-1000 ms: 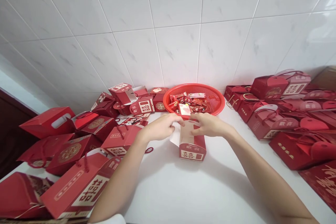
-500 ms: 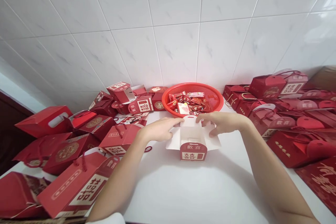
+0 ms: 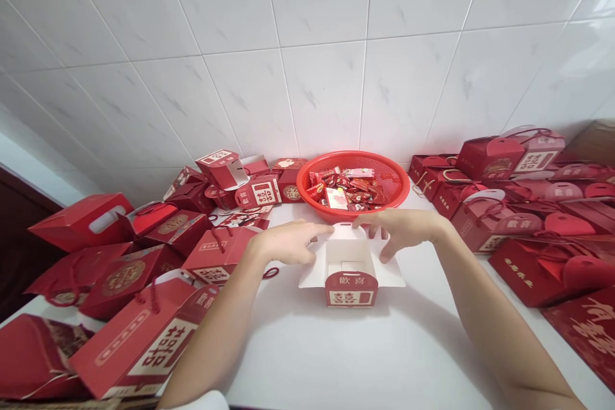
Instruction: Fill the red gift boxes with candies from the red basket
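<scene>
A small red candy box (image 3: 350, 298) with white double-happiness lettering stands upright on the white table, its top open and white inside. Its side flaps (image 3: 314, 270) spread outward, and its back flap stands up. My left hand (image 3: 294, 242) grips the left and back flaps, index finger stretched toward the back edge and thumb on the side flap. On the right, my right hand (image 3: 404, 230) has its thumb against the side flap and its other fingers bent behind, partly hidden. The part of the box between the hands shows only bare white card.
A red plastic basket (image 3: 402, 187) of wrapped sweets (image 3: 358, 195) stands behind the box, against the tiled wall (image 3: 321, 96). Several red gift boxes (image 3: 158, 333) crowd the left side. More red boxes (image 3: 533, 272) are stacked on the right. A red cord loop (image 3: 270, 273) lies near my left wrist.
The box has come slightly toward me, away from the basket, with both hands moving along at its flaps. The surrounding boxes have stayed put.
</scene>
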Motion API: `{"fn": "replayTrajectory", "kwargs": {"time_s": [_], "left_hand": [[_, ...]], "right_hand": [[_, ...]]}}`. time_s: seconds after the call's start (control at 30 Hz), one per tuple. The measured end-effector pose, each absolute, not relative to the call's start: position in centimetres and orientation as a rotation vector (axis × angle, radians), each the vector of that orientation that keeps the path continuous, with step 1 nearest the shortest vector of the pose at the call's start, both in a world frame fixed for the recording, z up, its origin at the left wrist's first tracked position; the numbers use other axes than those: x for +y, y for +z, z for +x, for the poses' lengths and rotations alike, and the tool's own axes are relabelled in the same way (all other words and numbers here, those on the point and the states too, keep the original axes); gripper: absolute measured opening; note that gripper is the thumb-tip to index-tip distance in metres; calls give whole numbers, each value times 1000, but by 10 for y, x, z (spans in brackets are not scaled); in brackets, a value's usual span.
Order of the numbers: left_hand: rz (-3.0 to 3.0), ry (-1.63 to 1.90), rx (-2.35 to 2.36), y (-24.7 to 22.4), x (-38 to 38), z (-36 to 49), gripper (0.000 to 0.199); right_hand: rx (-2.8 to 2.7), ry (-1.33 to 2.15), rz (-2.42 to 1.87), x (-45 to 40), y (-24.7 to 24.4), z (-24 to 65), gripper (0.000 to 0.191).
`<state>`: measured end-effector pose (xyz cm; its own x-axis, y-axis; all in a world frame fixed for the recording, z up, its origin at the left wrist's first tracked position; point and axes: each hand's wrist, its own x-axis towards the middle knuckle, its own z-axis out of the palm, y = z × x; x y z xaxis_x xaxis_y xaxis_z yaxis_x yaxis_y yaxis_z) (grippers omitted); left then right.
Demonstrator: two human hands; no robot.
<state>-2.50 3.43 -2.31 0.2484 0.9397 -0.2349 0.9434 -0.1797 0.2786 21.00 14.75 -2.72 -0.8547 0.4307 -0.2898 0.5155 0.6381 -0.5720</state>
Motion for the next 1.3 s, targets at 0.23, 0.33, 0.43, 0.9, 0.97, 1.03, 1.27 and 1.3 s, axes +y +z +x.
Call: {"fn": "replayTrajectory", "kwargs": {"time_s": [0.23, 0.33, 0.43, 0.9, 0.97, 1.03, 1.27, 1.3], "left_hand": [[2128, -23, 1664, -11, 37, -26, 74], [2149, 190, 1543, -4, 35, -32, 57], [2056, 441, 1597, -3, 43, -39, 52], [2148, 273, 1869, -54, 235, -33, 36], [2144, 194, 1872, -59, 249, -33, 32], [2140, 137, 1849, -64, 256, -32, 25], [2059, 335, 1753, -73, 264, -36, 18], [2029, 413, 1737, -73, 264, -37, 18]], "right_hand": [[2766, -989, 848, 144, -13, 215, 66], [2888, -1082, 744, 148, -5, 224, 51], [3097, -1134, 789, 157, -3, 228, 37], [2897, -2327, 1706, 233, -66, 158, 10], [2863, -2357, 1711, 235, -69, 159, 10], [2840, -2384, 1710, 236, -70, 160, 11], [2754, -2493, 1751, 238, -73, 159, 11], [2735, -2512, 1772, 239, -73, 159, 10]]}}
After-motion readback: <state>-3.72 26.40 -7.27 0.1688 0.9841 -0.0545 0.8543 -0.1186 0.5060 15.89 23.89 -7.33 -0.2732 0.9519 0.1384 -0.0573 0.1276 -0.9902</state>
